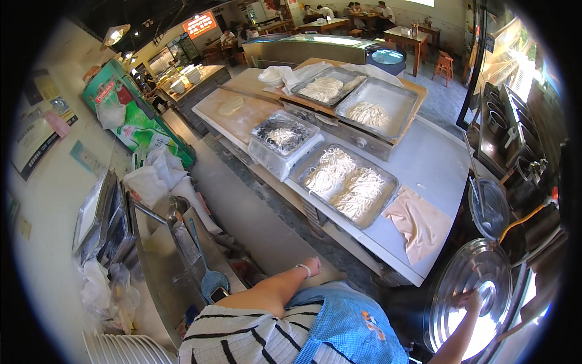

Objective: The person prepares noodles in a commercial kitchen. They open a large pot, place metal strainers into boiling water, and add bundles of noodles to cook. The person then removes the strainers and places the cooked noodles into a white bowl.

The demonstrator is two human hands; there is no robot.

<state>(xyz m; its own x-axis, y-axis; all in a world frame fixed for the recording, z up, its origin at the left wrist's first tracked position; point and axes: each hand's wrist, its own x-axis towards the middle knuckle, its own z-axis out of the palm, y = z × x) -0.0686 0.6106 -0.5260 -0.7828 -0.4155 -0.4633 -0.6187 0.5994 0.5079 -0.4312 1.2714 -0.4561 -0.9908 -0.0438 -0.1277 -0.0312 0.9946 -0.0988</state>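
My right hand is at the centre of a large round metal lid at the lower right, its fingers closed around the lid's handle area. My left hand, with a bracelet at the wrist, hangs in front of my blue apron, its fingers curled and nothing visible in them. A metal tray of floured noodles lies on the worktable ahead. Beside it, a beige cloth rests near the table's corner. A smaller tray of noodles sits on a scale.
Two more noodle trays stand on a wooden board. A metal pot stands beyond the lid. On my left are a steel counter, a blue skimmer and upright trays. Several people sit at distant tables.
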